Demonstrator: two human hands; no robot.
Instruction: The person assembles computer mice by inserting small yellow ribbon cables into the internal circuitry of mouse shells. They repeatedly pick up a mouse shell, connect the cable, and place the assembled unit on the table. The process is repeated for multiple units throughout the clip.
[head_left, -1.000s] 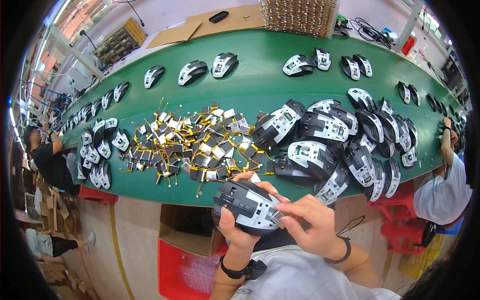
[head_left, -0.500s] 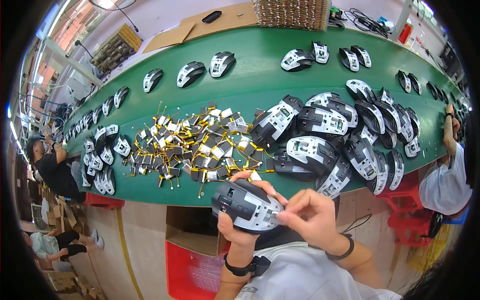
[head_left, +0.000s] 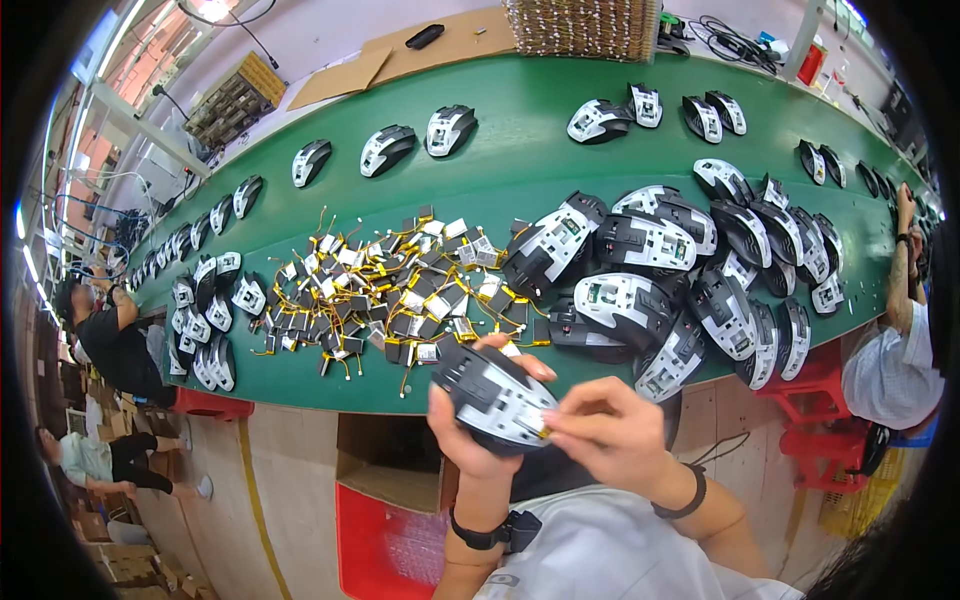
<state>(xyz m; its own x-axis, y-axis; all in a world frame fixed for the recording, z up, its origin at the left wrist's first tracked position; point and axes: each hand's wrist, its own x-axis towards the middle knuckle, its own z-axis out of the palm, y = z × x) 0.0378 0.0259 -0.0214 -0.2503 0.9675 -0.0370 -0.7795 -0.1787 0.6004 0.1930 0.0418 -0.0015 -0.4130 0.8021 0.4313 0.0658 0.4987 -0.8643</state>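
In front of the table edge, my left hand is wrapped round a black and white computer mouse with its cut-out side facing up. Fingers and thumb of my right hand are pinched together at the mouse's near right end. Between them shows part of a small flat battery with a yellow edge, mostly hidden by the fingertips. Beyond my hands lies a heap of small batteries with yellow tape and thin wires. To its right, several computer mice are piled on the green table.
More mice stand in a row along the table's far side, and a cluster sits at the left. Below the edge are a cardboard box and a red crate. Another person sits at the right beside red stools.
The mouse has turned and tilted in my left hand. My right fingertips stay at its near right end, where a yellow edge now shows.
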